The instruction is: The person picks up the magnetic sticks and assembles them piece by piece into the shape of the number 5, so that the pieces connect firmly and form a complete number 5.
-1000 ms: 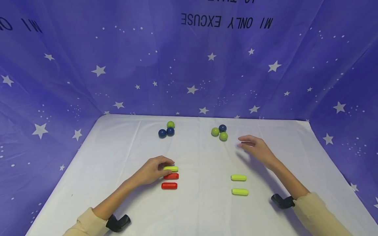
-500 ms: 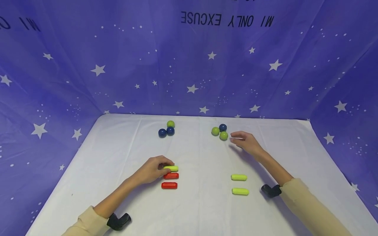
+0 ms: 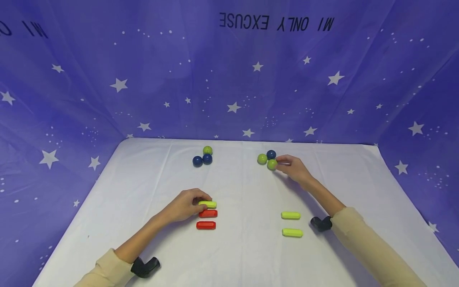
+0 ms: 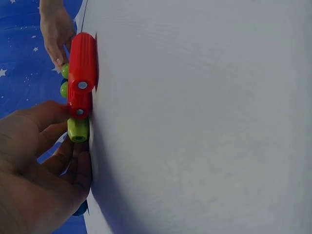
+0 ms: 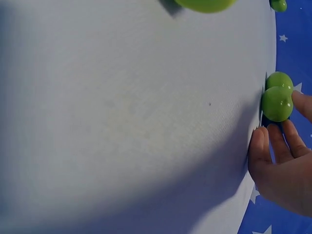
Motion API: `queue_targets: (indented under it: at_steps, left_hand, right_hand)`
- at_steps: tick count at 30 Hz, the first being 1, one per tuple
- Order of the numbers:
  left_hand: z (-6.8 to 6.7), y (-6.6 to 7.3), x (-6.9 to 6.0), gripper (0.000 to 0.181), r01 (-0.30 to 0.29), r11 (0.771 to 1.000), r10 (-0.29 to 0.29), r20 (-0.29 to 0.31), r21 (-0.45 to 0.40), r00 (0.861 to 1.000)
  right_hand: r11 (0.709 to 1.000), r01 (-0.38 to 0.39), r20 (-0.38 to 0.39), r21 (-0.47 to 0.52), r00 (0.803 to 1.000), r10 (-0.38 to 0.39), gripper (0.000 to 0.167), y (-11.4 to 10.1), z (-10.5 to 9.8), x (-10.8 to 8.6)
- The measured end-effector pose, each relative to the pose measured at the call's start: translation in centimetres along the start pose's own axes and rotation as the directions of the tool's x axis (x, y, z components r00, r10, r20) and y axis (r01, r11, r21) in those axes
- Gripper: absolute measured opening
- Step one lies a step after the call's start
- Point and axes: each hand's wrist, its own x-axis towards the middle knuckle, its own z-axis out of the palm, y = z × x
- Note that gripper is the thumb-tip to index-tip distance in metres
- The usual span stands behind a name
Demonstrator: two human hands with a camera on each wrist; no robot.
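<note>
My left hand (image 3: 185, 205) has its thumb and fingers on both long sides of a yellow-green magnetic rod (image 3: 211, 204), partly hiding it. Two red rods lie on the near side: one red rod (image 3: 208, 214) close beside the held one, another red rod (image 3: 206, 225) nearer. Round metal discs show in the red ends in the left wrist view. My right hand (image 3: 295, 169) is at a green ball (image 3: 271, 164), thumb and fingertips at its right side, fingers fairly straight in the right wrist view. A second green ball (image 3: 262, 159) and a dark blue ball (image 3: 271, 154) sit against it.
Two more yellow-green rods, a farther rod (image 3: 291, 215) and a nearer rod (image 3: 292, 232), lie right of centre. Back left, a green ball (image 3: 207, 150) and two dark blue balls (image 3: 197, 161) form a cluster. A starry blue curtain (image 3: 233, 79) surrounds the white table (image 3: 244, 255).
My right hand has moved left from beside the ball cluster until its fingertips reach the nearest green ball. My left hand has stayed at the yellow-green rod.
</note>
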Motion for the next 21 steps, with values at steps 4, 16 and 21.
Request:
queue_targets:
  at_steps: [4, 16, 21]
  left_hand:
    - [0.0, -0.1, 0.1, 0.021, 0.012, 1.0, -0.012, 0.005, -0.002, 1.0]
    - [0.3, 0.2, 0.9, 0.02, 0.07, 0.997, -0.07, -0.005, -0.024, 0.998]
    - [0.5, 0.5, 2.0, 0.021, 0.076, 0.997, -0.076, -0.02, -0.029, 0.997]
  right_hand:
    - [1.0, -0.016, -0.005, -0.007, 1.0, 0.016, 0.045, -0.1, 0.2, 0.4]
    - [0.999, -0.037, -0.022, -0.036, 0.999, 0.037, 0.043, -0.3, 0.6, 0.7]
    - [0.998, -0.062, -0.021, -0.019, 0.998, 0.062, 0.043, -0.3, 0.4, 0.6]
